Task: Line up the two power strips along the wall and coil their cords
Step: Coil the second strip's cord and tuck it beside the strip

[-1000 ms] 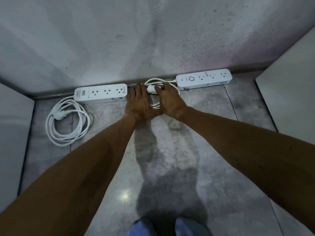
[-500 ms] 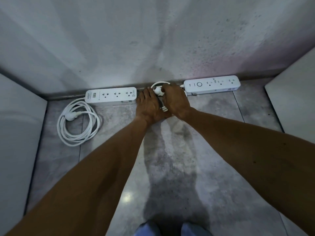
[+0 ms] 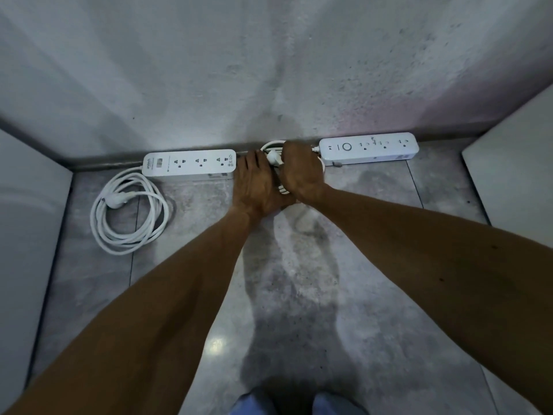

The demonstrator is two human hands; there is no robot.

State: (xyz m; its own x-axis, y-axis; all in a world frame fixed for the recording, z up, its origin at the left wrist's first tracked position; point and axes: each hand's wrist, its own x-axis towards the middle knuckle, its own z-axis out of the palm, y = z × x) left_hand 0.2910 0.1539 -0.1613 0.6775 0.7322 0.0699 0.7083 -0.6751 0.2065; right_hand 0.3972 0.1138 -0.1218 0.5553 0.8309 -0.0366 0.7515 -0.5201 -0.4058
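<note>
Plainly, the small white rubbery cord coil point(image 3: 283, 190) lies beneath both hands. The left hand point(image 3: 257, 181) presses it with flat, straight fingers, while the right hand point(image 3: 302, 172) curls over its loops. The white oblong plastic power strip point(image 3: 369, 148) sits just right of the right hand. The coil looks light and springy, apt to unwind, so best pinch across all loops

left strip point(image 3: 189, 162), right strip point(image 3: 368, 148): wallside | left cord point(image 3: 97, 223): coiled | right cord point(image 3: 272, 157): bunched

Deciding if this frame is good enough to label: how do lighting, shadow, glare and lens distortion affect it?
Head view: dim, uneven light, brightest on the wall above the left power strip. Head view: a small glare spot on the floor, the person's shadow down its middle. Head view: the wide lens bows the wall's base line; socket marks look sharp.
</note>
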